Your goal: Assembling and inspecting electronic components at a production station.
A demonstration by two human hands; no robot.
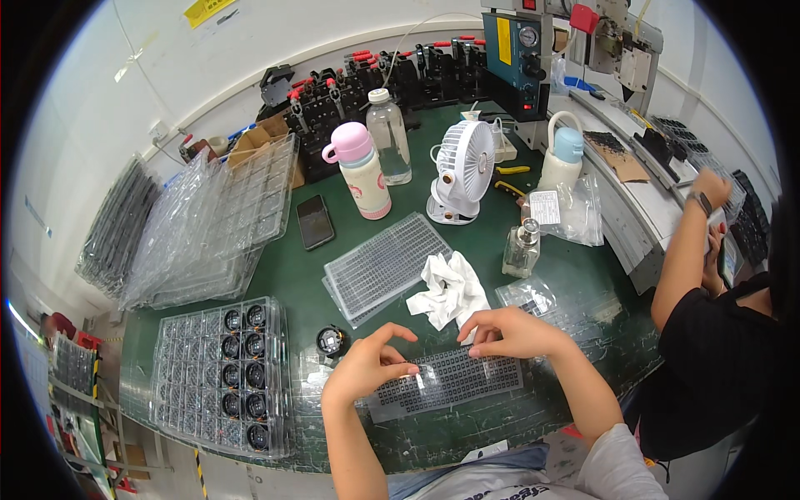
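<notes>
Near the front edge of the green table, a clear sheet (pixel 454 383) with rows of small black pieces lies under my fingers. My left hand (pixel 367 364) is at its upper left, thumb on the sheet and index finger arched away. My right hand (pixel 518 335) is at the sheet's upper edge, with thumb and fingertips closed in on it. Whether either hand also pinches a small loose piece is too fine to make out. Beside my left hand sits a round black part (pixel 332 340). A crumpled white cloth (pixel 452 290) lies just beyond my hands.
A clear tray (pixel 193 375) at left holds several round black parts. Farther back are stacked sheets (pixel 367 279), a phone (pixel 315 222), a pink-lidded bottle (pixel 360 179), a white fan (pixel 462 171) and a glass dispenser bottle (pixel 522 248). A co-worker (pixel 708 350) is at right.
</notes>
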